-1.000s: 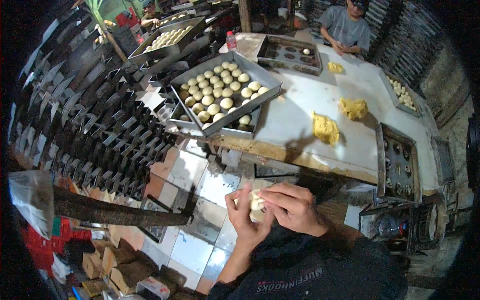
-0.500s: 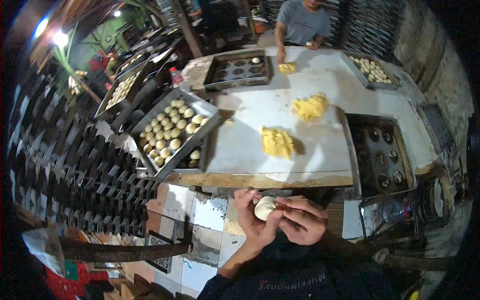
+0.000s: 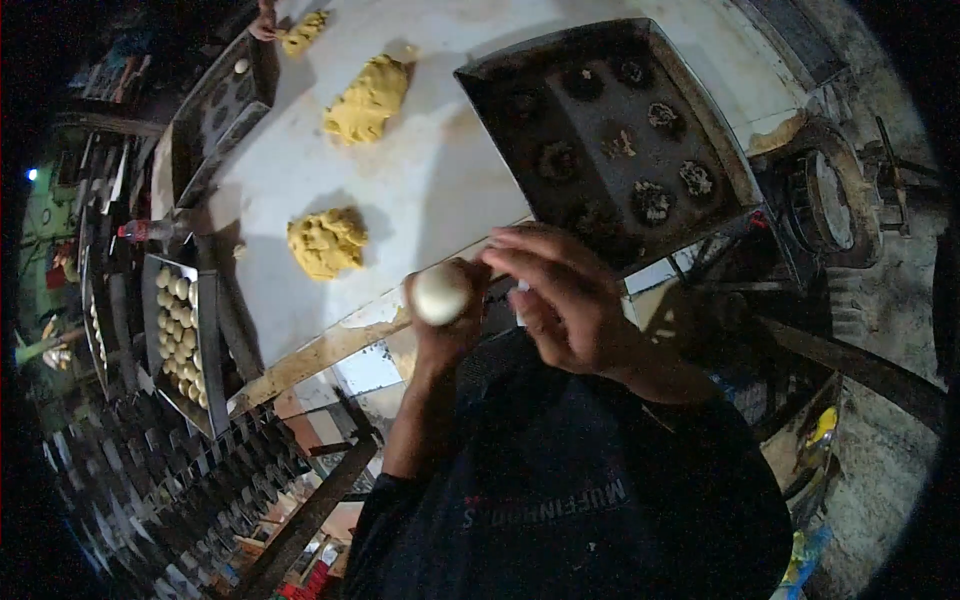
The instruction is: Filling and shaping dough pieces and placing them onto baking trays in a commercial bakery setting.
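Dough ball (image 3: 441, 294), round, no long axis, gripped by left hand (image 3: 450, 338); right hand (image 3: 570, 305) just rightward, fingers parted, apparently empty

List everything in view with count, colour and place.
Tabletop: one, whitish, beyond the hands
Dough ball: one, cream, in the left hand
Doughy mounds: three, yellow, on the tabletop
Large baking tray: one, dark, right side
Far baking tray: one, dark, upper left, holding one pale ball
Dough-ball trays: at least two, grey, left
Bottle: one, reddish, left
Another person's hand: one, bare, top left
Shadowed edges: too dim to itemise
Shirt: one, dark, lower middle
Left hand: one, bare, holding the dough ball
Right hand: one, bare, beside the left
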Demonstrator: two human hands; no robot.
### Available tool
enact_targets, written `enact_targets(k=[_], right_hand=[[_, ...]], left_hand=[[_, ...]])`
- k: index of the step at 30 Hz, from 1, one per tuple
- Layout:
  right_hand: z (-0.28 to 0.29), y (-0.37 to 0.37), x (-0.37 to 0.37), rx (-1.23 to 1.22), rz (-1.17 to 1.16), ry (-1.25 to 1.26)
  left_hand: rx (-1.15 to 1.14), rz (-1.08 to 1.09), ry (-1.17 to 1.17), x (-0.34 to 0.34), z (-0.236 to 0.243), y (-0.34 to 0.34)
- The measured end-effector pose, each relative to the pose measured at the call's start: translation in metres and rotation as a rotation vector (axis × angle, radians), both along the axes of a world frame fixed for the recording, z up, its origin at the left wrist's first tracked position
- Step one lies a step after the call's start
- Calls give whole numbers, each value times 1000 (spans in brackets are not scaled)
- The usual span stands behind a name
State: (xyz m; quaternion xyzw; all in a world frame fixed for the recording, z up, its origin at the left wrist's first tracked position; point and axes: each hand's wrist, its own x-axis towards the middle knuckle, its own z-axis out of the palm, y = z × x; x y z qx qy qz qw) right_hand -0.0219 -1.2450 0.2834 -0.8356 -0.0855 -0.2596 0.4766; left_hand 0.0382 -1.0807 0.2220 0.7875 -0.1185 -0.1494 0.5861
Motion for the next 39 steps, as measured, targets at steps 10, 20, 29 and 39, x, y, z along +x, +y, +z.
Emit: enact_targets(k=[10,20,29,39], right_hand=[[-107,-75,64,32,-162,275],[-138,-73,103,-795,-352,339],[-115,158,95,-488,-223,215],[-70,201,103,-147,-122,219]], left_hand=[[-59,-349,376,31,-6,14],[-106,252,283,27,-38,249],[1242,554,-174,163,8,582],[342,803,-809,136,30,452]])
